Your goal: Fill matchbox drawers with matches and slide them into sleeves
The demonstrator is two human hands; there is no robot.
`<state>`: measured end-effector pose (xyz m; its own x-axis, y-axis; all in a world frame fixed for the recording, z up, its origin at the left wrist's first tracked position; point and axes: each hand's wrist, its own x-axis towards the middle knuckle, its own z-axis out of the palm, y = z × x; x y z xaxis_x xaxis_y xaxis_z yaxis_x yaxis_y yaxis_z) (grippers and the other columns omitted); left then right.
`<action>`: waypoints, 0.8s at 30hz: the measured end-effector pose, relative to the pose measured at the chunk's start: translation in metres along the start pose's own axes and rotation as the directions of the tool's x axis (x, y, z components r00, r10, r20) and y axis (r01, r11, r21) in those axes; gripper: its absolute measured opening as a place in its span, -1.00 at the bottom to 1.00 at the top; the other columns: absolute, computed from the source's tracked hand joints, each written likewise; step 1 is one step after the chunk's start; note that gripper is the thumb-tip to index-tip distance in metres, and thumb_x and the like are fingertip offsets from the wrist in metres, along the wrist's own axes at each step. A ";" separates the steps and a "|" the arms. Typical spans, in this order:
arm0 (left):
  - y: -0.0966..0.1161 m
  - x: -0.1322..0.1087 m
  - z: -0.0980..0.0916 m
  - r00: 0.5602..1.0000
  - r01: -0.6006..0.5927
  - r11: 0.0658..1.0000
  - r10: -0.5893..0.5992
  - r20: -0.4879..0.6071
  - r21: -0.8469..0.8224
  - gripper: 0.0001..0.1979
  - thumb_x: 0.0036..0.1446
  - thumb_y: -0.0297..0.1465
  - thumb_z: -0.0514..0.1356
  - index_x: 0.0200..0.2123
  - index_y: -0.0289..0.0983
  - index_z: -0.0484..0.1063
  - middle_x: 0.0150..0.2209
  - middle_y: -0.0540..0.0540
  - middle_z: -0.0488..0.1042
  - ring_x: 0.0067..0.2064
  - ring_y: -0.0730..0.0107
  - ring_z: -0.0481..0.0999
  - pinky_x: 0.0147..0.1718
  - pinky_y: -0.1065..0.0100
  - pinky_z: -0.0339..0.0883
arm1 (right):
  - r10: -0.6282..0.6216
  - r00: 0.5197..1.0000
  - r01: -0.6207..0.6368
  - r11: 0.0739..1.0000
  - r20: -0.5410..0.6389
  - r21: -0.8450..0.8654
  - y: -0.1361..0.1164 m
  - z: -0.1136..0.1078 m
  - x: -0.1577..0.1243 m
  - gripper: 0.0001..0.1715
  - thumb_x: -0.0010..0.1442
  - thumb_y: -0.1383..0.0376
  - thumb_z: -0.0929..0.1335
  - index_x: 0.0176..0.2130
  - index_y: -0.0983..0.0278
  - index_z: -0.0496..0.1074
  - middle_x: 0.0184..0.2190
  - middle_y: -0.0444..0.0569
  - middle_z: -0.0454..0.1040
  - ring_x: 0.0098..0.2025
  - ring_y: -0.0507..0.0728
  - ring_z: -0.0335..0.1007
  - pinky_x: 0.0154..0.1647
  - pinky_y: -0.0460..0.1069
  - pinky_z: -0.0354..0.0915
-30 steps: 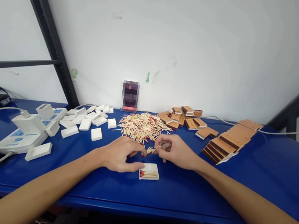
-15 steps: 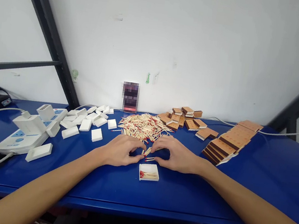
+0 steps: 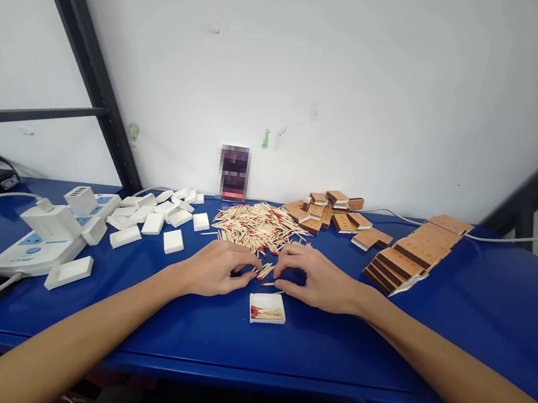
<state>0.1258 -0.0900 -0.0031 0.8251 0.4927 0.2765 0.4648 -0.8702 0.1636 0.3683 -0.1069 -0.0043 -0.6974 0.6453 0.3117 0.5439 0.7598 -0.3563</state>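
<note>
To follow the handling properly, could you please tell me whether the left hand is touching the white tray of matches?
No, the blue tabletop shows between the left hand and the white tray.

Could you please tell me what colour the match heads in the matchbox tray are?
The match heads are red, seen best in the head view.
</note>
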 end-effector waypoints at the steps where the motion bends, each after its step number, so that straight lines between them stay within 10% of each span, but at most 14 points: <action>1: 0.000 0.000 0.000 1.000 -0.016 1.000 0.016 0.009 -0.011 -0.79 0.26 -0.41 0.05 -0.13 -0.24 0.45 -0.37 -0.01 0.49 -0.38 0.47 0.43 -0.38 0.44 0.18 | 0.006 1.000 -0.006 1.000 0.004 0.008 -0.001 -0.002 0.000 -0.86 0.23 0.22 0.35 -0.29 0.22 0.48 -0.30 -0.07 0.42 -0.24 0.08 0.33 -0.19 0.01 0.18; 10: -0.003 0.000 0.004 0.999 -0.015 1.000 0.015 0.034 0.005 -0.80 0.27 -0.38 0.08 -0.13 -0.21 0.49 -0.36 0.00 0.49 -0.36 0.48 0.43 -0.36 0.45 0.21 | -0.015 0.989 0.007 0.998 0.147 0.057 -0.003 -0.007 -0.001 -0.81 0.17 0.21 0.37 -0.20 0.23 0.46 -0.36 -0.11 0.38 -0.35 0.03 0.29 -0.33 -0.06 0.17; 24: -0.006 0.003 0.005 0.999 -0.033 0.999 0.032 0.023 0.028 -0.80 0.28 -0.41 0.07 -0.15 -0.21 0.49 -0.36 0.00 0.50 -0.34 0.48 0.46 -0.36 0.45 0.21 | 0.067 0.996 -0.068 0.998 0.065 0.009 0.012 0.010 0.005 -0.79 0.21 0.30 0.31 -0.17 0.21 0.50 -0.61 -0.23 0.25 -0.55 -0.02 0.14 -0.46 -0.11 0.02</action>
<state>0.1272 -0.0839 -0.0084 0.8468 0.4641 0.2600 0.4462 -0.8857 0.1278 0.3665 -0.0951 -0.0163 -0.6882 0.6885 0.2287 0.5859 0.7134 -0.3844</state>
